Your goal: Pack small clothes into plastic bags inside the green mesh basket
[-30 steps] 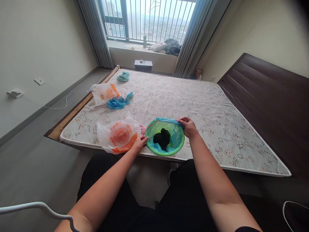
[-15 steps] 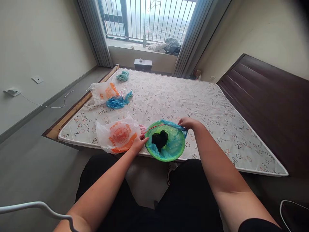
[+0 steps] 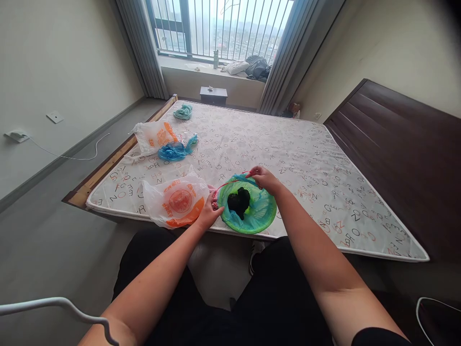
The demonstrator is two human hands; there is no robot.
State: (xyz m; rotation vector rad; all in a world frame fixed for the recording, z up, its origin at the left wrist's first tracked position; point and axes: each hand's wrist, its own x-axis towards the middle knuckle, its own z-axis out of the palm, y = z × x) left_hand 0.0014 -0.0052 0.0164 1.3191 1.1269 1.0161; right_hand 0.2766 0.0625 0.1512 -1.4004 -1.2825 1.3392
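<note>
**Handling the Cord at the Bin Rim**

Left hand [image 3: 209, 211]: at the left side of the bin [image 3: 248, 230], thumb on the rim, fingers partly hidden; impossible to tell how firmly gripping. Right hand [image 3: 255, 175]: fingertips pinched together on the red cord [image 3: 230, 182], above the far rim. Bin: mouth up at the near edge of the mattress [image 3: 245, 139], just right of the white bag [image 3: 180, 199]; base hidden, support impossible to tell. Inside: blue liner [image 3: 260, 206] and black bundle [image 3: 239, 203].

1. Brace the rim with the left hand; likely to tip under a one-sided pull.
2. Draw the cord gently, in short, even lengths. Avoid jerking: thin film, probably easy to tear.
3. Ease the liner edge along with the cord; check for snags at the rim.
4. Hold the cord clear of the bundle.
</note>
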